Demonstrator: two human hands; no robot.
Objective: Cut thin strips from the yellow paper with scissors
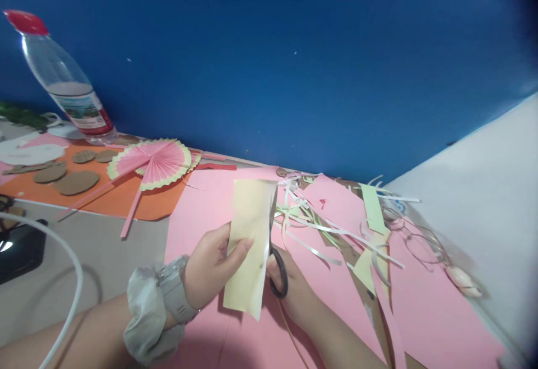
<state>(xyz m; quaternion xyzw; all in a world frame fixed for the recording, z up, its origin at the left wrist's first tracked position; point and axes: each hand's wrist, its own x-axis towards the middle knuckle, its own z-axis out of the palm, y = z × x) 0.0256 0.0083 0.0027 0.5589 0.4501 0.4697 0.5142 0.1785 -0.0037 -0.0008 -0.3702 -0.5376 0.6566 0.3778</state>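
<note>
My left hand (210, 265) pinches a pale yellow strip of paper (250, 234) between thumb and fingers and holds it upright over the pink sheet (202, 206). A grey watch and a grey scrunchie sit on that wrist. My right hand (294, 290) is just behind the strip's right edge, fingers through the black handles of scissors (277, 271). The blades run up along the strip's right edge, mostly hidden by the paper.
A pink folded paper fan (153, 161) lies on an orange sheet (126, 198) with brown cardboard discs (75, 181). A red-capped clear bottle (63, 80) stands at the back left. Paper trimmings (319, 226), a green strip (373, 209) and glasses (420, 245) lie right. A blue wall rises behind.
</note>
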